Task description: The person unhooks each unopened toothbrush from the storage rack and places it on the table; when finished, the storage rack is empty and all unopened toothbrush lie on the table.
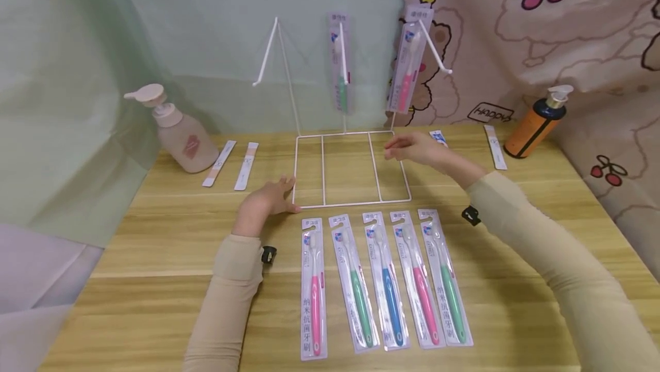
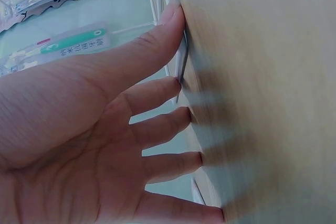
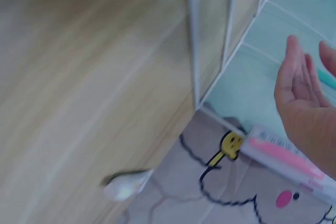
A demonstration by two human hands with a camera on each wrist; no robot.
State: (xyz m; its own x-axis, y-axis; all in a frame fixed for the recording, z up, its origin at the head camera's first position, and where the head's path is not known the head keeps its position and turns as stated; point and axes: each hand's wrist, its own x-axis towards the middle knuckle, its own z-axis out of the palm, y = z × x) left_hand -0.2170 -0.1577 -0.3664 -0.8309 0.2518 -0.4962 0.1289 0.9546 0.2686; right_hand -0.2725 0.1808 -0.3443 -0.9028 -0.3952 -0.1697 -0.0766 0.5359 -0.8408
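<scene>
A white wire display rack stands on the wooden table, its upright hooks rising at the back. My left hand rests at the rack's front left corner, fingers spread with tips on the tabletop. In the left wrist view its thumb lies along the white wire. Over the right side of the rack's base hovers my right hand, fingers loosely extended and nothing in its grasp. A packaged green toothbrush hangs from the middle hook, a packaged pink toothbrush from the right one. The left hook is bare.
Several packaged toothbrushes lie in a row before the rack, including a pink one and a blue one. A pink pump bottle and two slim sachets are at left. At right stands an orange pump bottle beside another sachet.
</scene>
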